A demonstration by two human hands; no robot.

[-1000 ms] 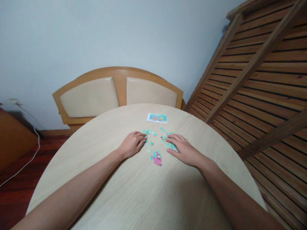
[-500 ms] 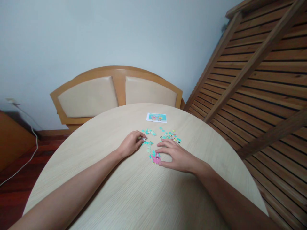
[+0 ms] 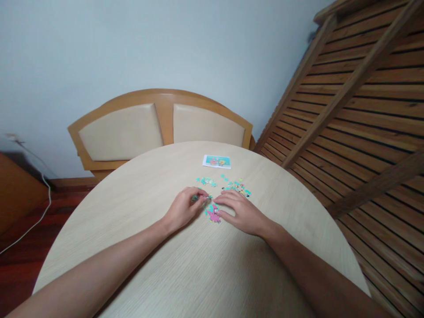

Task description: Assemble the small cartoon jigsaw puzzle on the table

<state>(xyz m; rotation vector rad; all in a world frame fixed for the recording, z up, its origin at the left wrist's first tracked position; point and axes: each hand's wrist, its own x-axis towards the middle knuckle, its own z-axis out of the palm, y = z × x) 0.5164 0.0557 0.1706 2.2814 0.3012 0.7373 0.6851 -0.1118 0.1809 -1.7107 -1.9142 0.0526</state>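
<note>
On the round table, a joined puzzle section shows a pink cartoon figure with some turquoise edging. My right hand has its thumb on the section's right side and its fingertips at the top edge, gripping it lightly. Just to the left, my left hand pinches a small puzzle piece, partly covered by the fingers. More turquoise pieces show under the left fingers. Loose puzzle pieces lie beyond both hands: a small cluster and a larger mixed pile past my right fingers.
A picture card with pink and yellow cartoon figures lies near the far side of the pale wooden table. Behind the table stands a padded wooden backrest. A slatted wooden frame leans along the right. A white cable hangs at left.
My left hand has moved right, closer to the joined section. My right hand's thumb and fingers have drawn nearer together on it, and the section has turned and shifted slightly away from me.
</note>
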